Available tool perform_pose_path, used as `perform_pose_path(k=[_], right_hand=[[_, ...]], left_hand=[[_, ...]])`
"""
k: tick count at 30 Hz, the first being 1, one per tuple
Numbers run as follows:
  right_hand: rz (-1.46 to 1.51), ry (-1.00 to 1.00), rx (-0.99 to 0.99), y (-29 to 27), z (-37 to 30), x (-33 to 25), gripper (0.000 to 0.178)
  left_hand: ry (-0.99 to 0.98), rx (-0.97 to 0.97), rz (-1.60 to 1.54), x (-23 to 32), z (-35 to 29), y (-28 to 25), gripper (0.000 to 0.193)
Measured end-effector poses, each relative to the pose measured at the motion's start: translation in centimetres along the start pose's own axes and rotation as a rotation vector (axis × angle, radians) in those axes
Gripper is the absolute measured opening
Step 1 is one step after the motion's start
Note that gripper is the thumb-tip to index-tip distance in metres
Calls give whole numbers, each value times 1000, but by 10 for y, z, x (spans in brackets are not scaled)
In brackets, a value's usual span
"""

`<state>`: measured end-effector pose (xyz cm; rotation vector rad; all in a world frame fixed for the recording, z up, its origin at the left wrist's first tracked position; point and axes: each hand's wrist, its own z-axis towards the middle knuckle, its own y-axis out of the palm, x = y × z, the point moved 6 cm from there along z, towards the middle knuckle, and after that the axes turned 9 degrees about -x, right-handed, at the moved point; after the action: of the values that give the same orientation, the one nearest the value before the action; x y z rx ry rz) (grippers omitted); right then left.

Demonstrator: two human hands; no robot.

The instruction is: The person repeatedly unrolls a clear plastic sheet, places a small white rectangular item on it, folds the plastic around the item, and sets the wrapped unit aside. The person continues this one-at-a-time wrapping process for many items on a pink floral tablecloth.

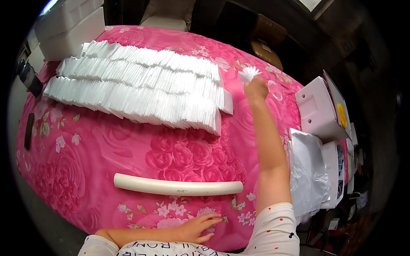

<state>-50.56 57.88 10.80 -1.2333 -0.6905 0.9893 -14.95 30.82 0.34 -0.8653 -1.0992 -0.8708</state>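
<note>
My right hand (pixel 256 89) reaches far out over the table, its fingers closed around a small fanned bunch of white folded paper (pixel 250 74). The bunch spreads out above the fist. Close to the table's near edge lies my left hand (pixel 195 228), fingers stretched and apart, holding nothing. Just beyond it a cream-coloured plastic pipe (pixel 178 186) lies crosswise on the cloth, not touched by either hand. To the left of my right hand, several long rows of white folded papers (pixel 141 87) stand packed on edge.
A pink rose-patterned cloth (pixel 115 145) covers the table. White foam boxes stand at the far left (pixel 72 30) and right (pixel 318 109). Below the right box lies a stack of white sheets (pixel 307 170). A dark bar (pixel 29 131) rests at the left edge, with chairs (pixel 167 15) beyond the table.
</note>
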Motion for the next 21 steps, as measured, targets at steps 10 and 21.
perform_pose_path(k=[10, 21], right_hand=[[197, -30, -473, 54, 18, -41, 69], [951, -435, -473, 120, 38, 32, 52]], left_hand=[[27, 9, -38, -9, 0, 4, 51], [41, -9, -59, -9, 1, 8, 48]])
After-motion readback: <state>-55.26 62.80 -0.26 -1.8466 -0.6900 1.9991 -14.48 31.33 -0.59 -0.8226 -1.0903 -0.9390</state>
